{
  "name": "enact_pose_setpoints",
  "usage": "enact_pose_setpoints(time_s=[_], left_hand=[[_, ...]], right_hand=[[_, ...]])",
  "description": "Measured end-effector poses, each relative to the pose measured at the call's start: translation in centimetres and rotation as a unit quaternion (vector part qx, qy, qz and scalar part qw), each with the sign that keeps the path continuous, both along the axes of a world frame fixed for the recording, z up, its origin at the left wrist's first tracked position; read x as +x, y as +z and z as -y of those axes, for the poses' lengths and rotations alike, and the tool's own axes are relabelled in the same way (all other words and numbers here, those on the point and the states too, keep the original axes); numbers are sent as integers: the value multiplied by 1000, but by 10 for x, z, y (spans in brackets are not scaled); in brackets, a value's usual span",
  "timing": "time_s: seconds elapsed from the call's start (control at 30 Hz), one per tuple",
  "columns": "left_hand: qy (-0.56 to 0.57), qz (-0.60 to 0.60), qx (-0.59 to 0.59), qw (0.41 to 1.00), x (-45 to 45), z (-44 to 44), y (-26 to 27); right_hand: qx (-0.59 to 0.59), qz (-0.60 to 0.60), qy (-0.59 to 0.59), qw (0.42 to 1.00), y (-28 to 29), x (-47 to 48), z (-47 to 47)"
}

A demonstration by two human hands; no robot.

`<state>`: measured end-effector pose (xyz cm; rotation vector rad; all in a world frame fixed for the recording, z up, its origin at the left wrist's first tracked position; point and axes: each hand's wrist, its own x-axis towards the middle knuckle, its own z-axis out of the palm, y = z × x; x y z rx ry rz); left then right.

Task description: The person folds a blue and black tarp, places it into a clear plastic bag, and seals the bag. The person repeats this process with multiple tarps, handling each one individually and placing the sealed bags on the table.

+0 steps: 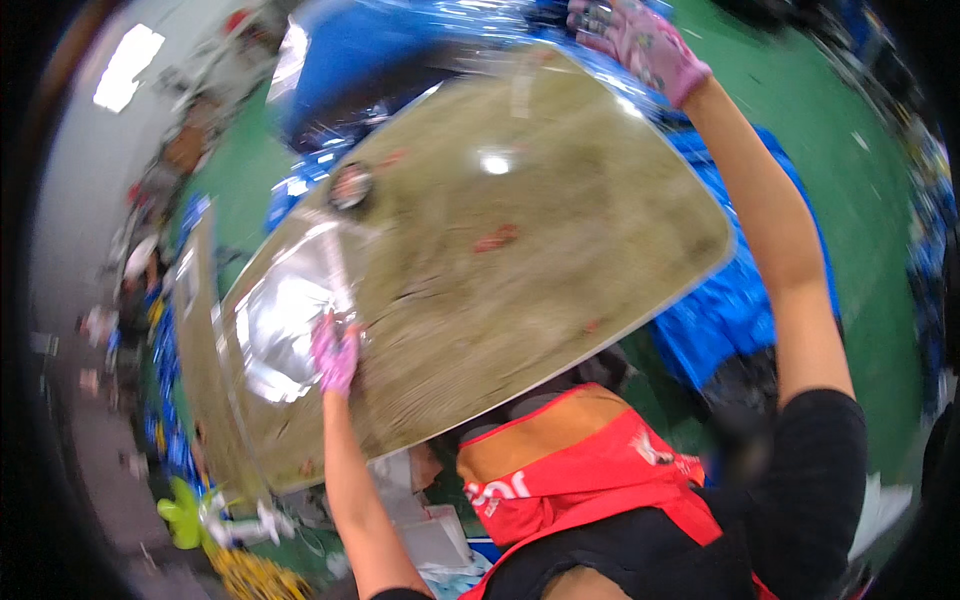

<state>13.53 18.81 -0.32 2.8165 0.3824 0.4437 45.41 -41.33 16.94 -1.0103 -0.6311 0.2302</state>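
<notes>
My left hand (335, 352), in a pink patterned glove, lies at the edge of a shiny clear plastic sheet or bag (281, 330) on the left part of a brown table (540, 270). Whether its fingers grip the plastic is not clear. My right hand (637, 49), gloved in the same pink, reaches out past the table's far right edge, over crumpled clear and blue plastic (480, 19); blur hides whether it holds any of it. A round dark-rimmed object (351, 186), perhaps a tape roll, sits near the table's far left edge.
A blue plastic covering (712, 322) hangs beyond the table's right side. At lower left are a light-green fan (180, 514) and a yellow bundle (259, 574). Boxes and goods line the left background, where people appear small. Green floor (862, 247) shows at right.
</notes>
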Motion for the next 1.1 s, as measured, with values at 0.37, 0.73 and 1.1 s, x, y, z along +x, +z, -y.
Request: enact_pose_setpoints(time_s=[0.37, 0.73, 1.1], left_hand=[[-197, -4, 132, 971, -38, 202, 27], [-275, -67, 32, 958, -36, 283, 31], [-248, 32, 7, 968, -40, 274, 14]], right_hand=[[-726, -294, -234, 577, -459, -242, 115], [-574, -274, -445, 631, -366, -237, 202], [-671, 36, -540, 507, -14, -227, 236]])
